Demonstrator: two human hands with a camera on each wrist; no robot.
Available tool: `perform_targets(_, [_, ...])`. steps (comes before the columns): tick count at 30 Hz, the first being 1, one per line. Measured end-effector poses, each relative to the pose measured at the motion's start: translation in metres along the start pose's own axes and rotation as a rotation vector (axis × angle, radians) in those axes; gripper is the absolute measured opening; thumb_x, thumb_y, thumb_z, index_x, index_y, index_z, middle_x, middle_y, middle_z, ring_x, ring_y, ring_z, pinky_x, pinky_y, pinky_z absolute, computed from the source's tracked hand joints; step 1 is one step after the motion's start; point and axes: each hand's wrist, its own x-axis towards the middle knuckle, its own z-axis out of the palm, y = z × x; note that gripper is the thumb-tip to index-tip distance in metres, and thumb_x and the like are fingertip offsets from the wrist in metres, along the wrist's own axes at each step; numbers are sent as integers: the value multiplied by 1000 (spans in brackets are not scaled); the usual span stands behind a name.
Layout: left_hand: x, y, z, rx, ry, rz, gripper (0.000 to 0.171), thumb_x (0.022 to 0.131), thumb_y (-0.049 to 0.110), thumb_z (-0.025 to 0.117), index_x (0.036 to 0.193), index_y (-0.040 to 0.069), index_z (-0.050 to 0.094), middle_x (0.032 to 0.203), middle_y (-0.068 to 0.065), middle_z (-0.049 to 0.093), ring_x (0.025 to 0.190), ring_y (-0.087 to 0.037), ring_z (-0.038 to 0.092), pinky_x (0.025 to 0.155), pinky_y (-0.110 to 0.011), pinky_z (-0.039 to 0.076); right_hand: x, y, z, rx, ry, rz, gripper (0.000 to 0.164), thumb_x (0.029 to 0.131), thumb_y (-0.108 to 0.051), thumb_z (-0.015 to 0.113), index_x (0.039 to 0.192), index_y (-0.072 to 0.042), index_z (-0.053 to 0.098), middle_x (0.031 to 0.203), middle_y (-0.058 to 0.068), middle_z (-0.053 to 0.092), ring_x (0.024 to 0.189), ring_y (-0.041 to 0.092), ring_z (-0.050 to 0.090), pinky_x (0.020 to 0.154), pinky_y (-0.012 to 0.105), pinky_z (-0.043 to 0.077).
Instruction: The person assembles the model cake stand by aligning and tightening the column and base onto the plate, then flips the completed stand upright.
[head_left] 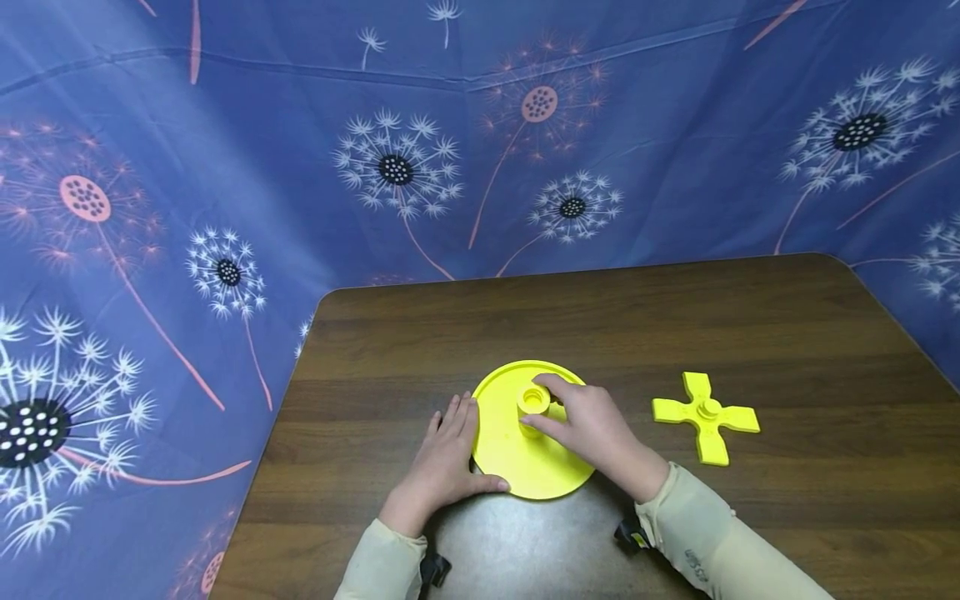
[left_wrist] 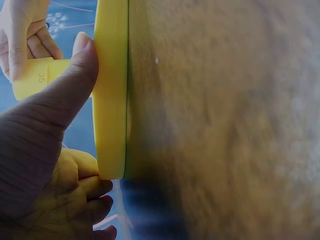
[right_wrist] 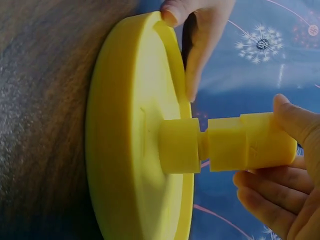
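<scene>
A round yellow base with a raised rim lies flat on the table. From its middle rises a short hub. Over the hub is a stepped yellow cylinder, its narrow peg at the hub's top and a gap showing between the wider parts. The number 35 marks the cylinder's side in the left wrist view. My right hand grips the cylinder's upper end between thumb and fingers. At the base's left side, my left hand holds the rim, thumb toward the near edge and fingers along the left.
A yellow four-armed cross with a small round boss at its centre lies on the wooden table, right of the base. Behind the table hangs a blue cloth with a dandelion pattern.
</scene>
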Motion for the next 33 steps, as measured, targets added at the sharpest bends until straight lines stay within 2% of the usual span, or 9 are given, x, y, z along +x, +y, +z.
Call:
perform_targets(5, [1, 0, 2, -2, -1, 5, 127, 68, 69, 74, 156, 2, 11, 163, -13, 9, 149, -29, 4, 118, -52, 11, -2, 1, 5, -67, 72, -40, 54, 71, -42, 86, 107, -8, 62, 75, 0, 67, 55, 8, 51, 50, 23, 44])
perform_targets(9, [1, 0, 2, -15, 1, 8, 127, 68, 68, 75, 156, 2, 11, 162, -14, 10, 149, -30, 5, 118, -51, 12, -3, 3, 6, -101, 84, -54, 59, 69, -45, 86, 106, -7, 60, 75, 4, 69, 52, 9, 49, 47, 23, 42])
perform_targets(12, [1, 1, 2, -23, 3, 9, 127, 68, 68, 75, 156, 2, 11, 162, -14, 10, 149, -30, 5, 118, -51, 12, -3, 3, 5, -112, 87, -51, 61, 72, -47, 83, 111, -6, 61, 80, 6, 70, 52, 11, 50, 47, 24, 43])
perform_targets(14, [1, 1, 1, -26, 8, 13, 126, 68, 67, 76, 156, 2, 12, 162, -14, 10, 149, -30, 5, 118, -51, 12, -3, 3, 4, -97, 83, -45, 61, 77, -46, 79, 118, -5, 61, 92, 9, 72, 59, 16, 59, 53, 30, 50])
perform_targets(17, [1, 1, 0, -26, 11, 18, 126, 69, 67, 76, 155, 1, 12, 162, -15, 10, 149, -30, 4, 119, -50, 12, -1, 4, 2, -14, 32, -49, 60, 85, -42, 72, 131, -7, 57, 120, 9, 67, 93, 26, 68, 77, 41, 57])
perform_targets(19, [1, 1, 0, -26, 9, 20, 126, 69, 67, 76, 155, 1, 12, 162, -15, 10, 149, -30, 5, 119, -50, 13, 0, 6, 0, 81, -31, -64, 59, 89, -36, 68, 139, -9, 52, 134, 8, 59, 116, 28, 60, 93, 47, 51])
perform_targets(21, [0, 1, 0, -27, 6, 19, 126, 69, 67, 75, 155, 1, 11, 162, -15, 9, 149, -30, 4, 119, -50, 13, 1, 9, -1, 180, -102, -81, 59, 91, -29, 67, 143, -10, 48, 141, 6, 53, 127, 27, 52, 101, 49, 45])
perform_targets(26, [0, 0, 1, -45, -3, 6, 126, 70, 66, 76, 156, 2, 11, 163, -14, 8, 149, -29, 3, 119, -49, 12, 3, 16, -4, 311, -188, -73, 53, 91, -23, 68, 139, -6, 53, 139, 5, 56, 129, 25, 51, 103, 49, 43])
perform_targets(33, [-1, 0, 0, -53, -11, -4, 125, 70, 66, 76, 156, 2, 10, 163, -14, 7, 149, -28, 2, 119, -47, 13, 4, 17, -1, 332, -143, 39, 51, 87, -32, 75, 130, -10, 62, 128, 4, 64, 115, 23, 61, 95, 45, 51])
